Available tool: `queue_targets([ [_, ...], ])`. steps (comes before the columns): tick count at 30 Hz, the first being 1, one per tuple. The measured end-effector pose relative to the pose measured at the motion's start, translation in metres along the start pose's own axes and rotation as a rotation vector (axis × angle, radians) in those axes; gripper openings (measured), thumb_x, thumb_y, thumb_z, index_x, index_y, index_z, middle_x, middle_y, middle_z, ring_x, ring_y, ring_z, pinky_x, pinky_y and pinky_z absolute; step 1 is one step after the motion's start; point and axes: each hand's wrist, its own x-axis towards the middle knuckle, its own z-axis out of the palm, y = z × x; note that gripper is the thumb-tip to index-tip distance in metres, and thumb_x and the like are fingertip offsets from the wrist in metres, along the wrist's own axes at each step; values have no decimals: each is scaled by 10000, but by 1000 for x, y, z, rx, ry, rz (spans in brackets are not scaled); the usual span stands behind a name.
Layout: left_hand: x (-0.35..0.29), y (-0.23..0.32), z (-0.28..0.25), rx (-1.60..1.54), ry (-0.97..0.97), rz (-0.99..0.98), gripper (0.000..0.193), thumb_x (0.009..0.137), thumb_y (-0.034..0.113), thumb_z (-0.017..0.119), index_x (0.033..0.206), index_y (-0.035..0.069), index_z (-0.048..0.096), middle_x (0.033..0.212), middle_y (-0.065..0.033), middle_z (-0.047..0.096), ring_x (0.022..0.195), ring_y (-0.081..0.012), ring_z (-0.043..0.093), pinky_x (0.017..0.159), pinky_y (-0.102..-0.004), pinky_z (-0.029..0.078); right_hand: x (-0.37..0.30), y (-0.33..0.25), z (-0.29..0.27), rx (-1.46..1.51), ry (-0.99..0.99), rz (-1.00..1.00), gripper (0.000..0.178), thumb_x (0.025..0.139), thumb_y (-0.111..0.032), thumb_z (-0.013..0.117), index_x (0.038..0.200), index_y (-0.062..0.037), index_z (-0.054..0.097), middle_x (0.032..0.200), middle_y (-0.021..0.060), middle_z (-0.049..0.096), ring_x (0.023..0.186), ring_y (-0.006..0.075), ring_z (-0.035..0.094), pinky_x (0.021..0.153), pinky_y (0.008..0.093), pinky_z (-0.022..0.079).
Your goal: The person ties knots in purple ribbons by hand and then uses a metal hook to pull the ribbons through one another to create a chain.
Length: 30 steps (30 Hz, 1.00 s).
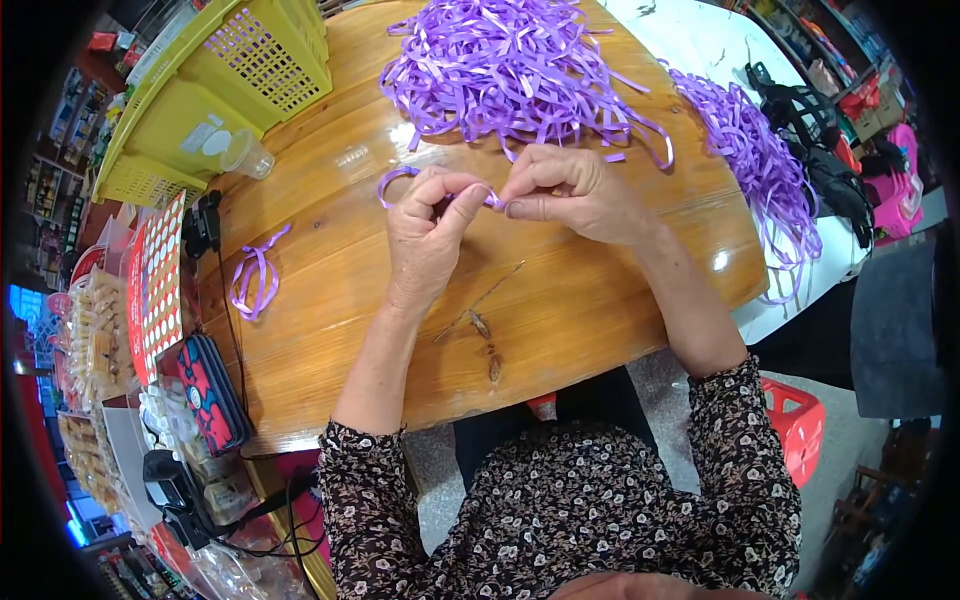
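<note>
Over the middle of the wooden table, both my hands pinch one purple ribbon (397,175). Its loop sticks out to the left of my left hand (430,205), whose thumb and fingers are closed on it. Close beside, the fingertips of my right hand (570,195) grip the same ribbon, and a short bit of it shows between the two hands. Most of the ribbon is hidden by my fingers. Farther back lies a big tangled heap of purple ribbons (510,75). A separate looped, tied ribbon (258,275) rests on the table to the left.
A yellow basket (200,110) and a clear plastic cup (247,155) stand at the far left. A patterned wallet (212,395) and a black cable (228,300) line the left edge. More ribbons (745,150) lie on a white surface to the right, beside a red stool (793,430).
</note>
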Motion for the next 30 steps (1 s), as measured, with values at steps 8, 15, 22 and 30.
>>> queue_targets([
  [8, 0, -7, 3, -546, 29, -135, 101, 874, 71, 604, 960, 18, 613, 815, -14, 612, 681, -74, 537, 586, -206, 426, 5, -13, 20, 600, 121, 199, 187, 840, 4, 601, 1017, 19, 660, 940, 62, 640, 889, 117, 596, 789, 219, 481],
  [15, -5, -6, 10, -520, 55, -83, 110, 871, 47, 599, 975, 13, 612, 843, -41, 619, 712, -124, 569, 637, -252, 469, 7, -7, 28, 600, 267, 82, 187, 840, 17, 601, 1016, 4, 664, 890, 54, 633, 887, 127, 599, 775, 234, 502],
  [22, -5, -1, 11, -477, 103, -127, 123, 869, 36, 602, 987, 7, 616, 765, -17, 601, 563, -53, 472, 480, -183, 357, 9, 3, 29, 202, 331, -123, 158, 796, -4, 659, 952, -20, 684, 827, 30, 624, 782, 105, 570, 680, 238, 468],
  [30, -7, 5, 17, -454, 101, -134, 153, 874, 39, 594, 1021, -1, 614, 762, 4, 582, 596, -41, 452, 524, -172, 341, 7, -1, 29, -185, 415, -238, 179, 746, -18, 691, 918, -64, 689, 844, 67, 642, 785, 190, 615, 701, 300, 501],
])
